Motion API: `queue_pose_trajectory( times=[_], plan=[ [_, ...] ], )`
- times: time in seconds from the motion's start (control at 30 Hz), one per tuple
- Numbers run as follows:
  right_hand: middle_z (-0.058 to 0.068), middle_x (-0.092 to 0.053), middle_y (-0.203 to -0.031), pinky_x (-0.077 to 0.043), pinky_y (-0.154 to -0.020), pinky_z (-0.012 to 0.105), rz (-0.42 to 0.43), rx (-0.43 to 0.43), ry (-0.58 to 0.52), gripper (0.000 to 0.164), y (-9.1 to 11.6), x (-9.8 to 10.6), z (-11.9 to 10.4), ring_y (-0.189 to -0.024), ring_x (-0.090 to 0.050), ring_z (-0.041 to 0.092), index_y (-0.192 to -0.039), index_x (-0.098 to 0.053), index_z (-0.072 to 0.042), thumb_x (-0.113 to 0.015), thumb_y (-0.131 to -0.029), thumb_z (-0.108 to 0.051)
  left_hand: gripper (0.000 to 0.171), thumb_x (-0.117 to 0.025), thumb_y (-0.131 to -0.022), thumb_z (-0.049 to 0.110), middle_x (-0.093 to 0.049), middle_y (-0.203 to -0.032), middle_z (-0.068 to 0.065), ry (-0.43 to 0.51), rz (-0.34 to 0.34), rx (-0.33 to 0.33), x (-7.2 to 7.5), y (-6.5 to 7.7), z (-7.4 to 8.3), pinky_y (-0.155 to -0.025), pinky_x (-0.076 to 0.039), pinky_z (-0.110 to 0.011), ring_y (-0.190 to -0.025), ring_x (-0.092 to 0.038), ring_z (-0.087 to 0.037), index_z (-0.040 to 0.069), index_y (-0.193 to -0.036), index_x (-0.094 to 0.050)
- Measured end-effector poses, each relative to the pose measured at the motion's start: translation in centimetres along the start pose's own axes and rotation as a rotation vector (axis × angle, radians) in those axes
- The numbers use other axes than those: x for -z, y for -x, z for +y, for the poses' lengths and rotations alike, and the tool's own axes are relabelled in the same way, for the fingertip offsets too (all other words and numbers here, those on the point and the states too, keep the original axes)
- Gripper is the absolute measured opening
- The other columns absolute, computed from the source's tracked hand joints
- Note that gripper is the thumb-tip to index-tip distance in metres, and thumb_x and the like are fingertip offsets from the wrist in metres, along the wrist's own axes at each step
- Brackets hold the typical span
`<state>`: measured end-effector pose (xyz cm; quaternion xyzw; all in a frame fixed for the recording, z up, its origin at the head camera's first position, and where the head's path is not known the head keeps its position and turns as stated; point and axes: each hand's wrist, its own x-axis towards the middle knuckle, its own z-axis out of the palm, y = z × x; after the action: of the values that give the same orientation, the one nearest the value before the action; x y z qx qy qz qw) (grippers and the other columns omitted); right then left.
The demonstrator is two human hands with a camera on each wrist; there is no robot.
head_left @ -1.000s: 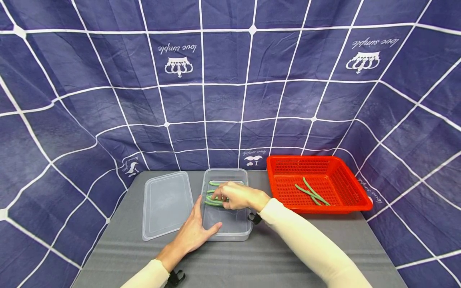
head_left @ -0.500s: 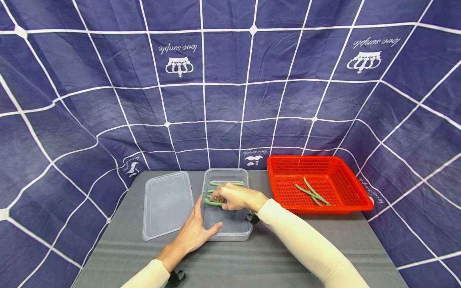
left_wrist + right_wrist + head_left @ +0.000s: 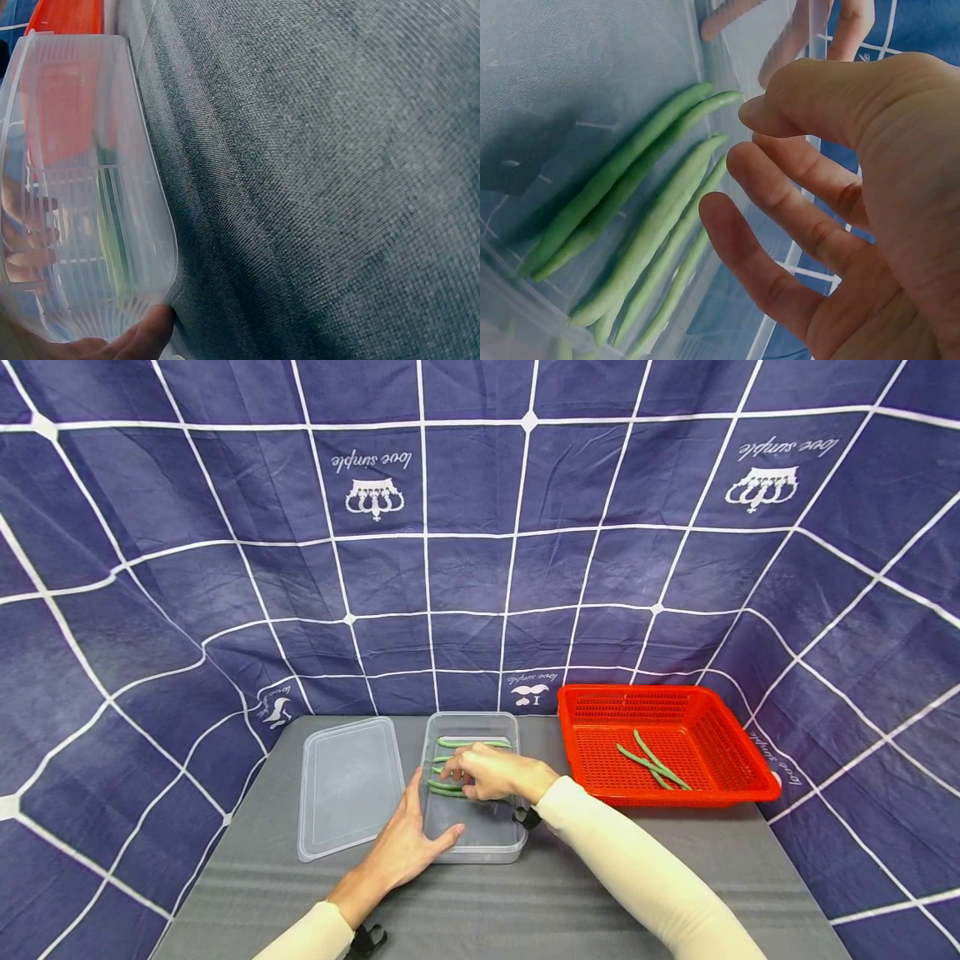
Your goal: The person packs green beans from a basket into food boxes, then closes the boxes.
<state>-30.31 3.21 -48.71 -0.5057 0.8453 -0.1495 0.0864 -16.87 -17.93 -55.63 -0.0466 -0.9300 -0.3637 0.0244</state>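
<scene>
Several green beans (image 3: 649, 225) lie side by side across a clear plastic box (image 3: 480, 853). My right hand (image 3: 491, 772) is inside the box, just over the beans. In the right wrist view its fingers are loosely bent and spread, with nothing between them and the thumb; the fingertips are close beside the bean ends. My left hand (image 3: 405, 845) rests against the box's left side, fingers extended, thumb toward the front edge. Through the box wall in the left wrist view, a green bean (image 3: 112, 232) shows faintly.
A clear flat lid (image 3: 351, 789) lies left of the box. To the right stands a red slotted basket (image 3: 723, 747) holding a few more green beans (image 3: 651, 760). A blue gridded cloth (image 3: 480, 568) rises behind the grey-covered table (image 3: 525, 918).
The right fingers have loosened and lifted slightly from the beans. The nearest beans have shifted a little toward the front of the box. My left hand stays in place.
</scene>
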Motion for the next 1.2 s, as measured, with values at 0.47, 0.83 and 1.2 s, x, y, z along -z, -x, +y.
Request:
queue_pose_trajectory(
  times=[0.47,0.83,1.2],
  plan=[
    [0.002,-0.084,-0.125,-0.067,-0.097,0.034,0.035,-0.031,0.003,0.043,1.2,0.6,0.3,-0.110,-0.083,0.016,-0.142,-0.083,-0.016,-0.079,-0.101,-0.004,0.129,-0.086,-0.098,0.068,-0.039,-0.183,-0.036,-0.010,0.001,-0.010,0.0,0.1,0.0,-0.127,-0.051,-0.071,-0.164,-0.052,-0.056,0.003,-0.185,-0.015],
    [0.003,-0.084,-0.133,-0.068,-0.101,0.045,0.079,-0.069,0.001,0.040,3.2,1.9,0.3,-0.122,-0.083,0.025,-0.144,-0.082,-0.021,-0.079,-0.105,-0.014,0.128,-0.086,-0.098,0.066,-0.038,-0.184,-0.035,-0.003,0.001,-0.008,-0.2,0.1,-0.1,-0.129,-0.049,-0.071,-0.165,-0.050,-0.056,0.004,-0.185,-0.015],
    [-0.002,-0.081,-0.135,-0.070,-0.097,0.050,0.132,-0.108,0.040,0.040,5.8,3.4,0.9,-0.123,-0.083,0.018,-0.143,-0.083,-0.026,-0.080,-0.105,-0.017,0.128,-0.086,-0.099,0.064,-0.037,-0.185,-0.034,0.004,0.003,-0.010,-0.2,0.0,-0.1,-0.129,-0.048,-0.071,-0.166,-0.049,-0.056,0.004,-0.185,-0.015]
  ],
)
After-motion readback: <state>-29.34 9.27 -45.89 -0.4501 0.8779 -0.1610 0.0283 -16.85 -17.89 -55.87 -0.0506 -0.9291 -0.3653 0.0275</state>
